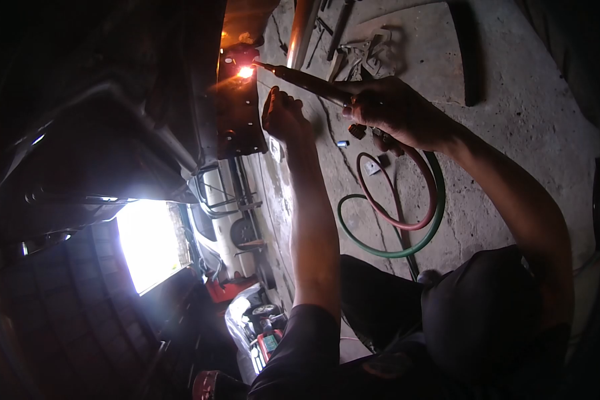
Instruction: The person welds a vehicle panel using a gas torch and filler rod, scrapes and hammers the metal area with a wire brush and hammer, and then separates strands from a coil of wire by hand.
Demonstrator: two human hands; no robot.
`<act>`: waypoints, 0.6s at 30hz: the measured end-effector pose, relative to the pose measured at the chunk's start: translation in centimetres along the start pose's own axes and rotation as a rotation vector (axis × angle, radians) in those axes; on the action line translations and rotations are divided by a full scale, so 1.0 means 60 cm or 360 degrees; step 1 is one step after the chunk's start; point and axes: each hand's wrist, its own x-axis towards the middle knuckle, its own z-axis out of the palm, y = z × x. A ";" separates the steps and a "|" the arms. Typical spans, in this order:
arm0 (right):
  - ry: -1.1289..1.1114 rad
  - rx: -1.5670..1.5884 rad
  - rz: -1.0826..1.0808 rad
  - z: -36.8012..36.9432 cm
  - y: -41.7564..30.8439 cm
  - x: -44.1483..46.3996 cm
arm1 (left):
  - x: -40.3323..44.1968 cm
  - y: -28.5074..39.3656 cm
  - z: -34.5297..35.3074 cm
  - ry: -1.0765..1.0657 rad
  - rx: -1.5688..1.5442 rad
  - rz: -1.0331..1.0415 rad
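Note:
My right hand is wrapped round the handle of a gas torch. The torch tip points left at a glowing spot on a dark metal panel with small holes. A red hose and a green hose hang in loops below my right hand. Just below the torch tip, close to the panel's right edge, my left hand is closed with its fingers pressed together. Whatever it may hold is too dark and small to make out.
A dark vehicle body fills the left. On the cracked concrete floor lie a curved panel, crumpled scraps and a small blue cylinder. A light-coloured vehicle stands beyond, near a bright opening.

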 end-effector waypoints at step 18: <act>0.0028 -0.0023 0.0044 0.005 -0.017 -0.003 | 0.022 -0.018 -0.037 -0.0085 0.0175 0.0075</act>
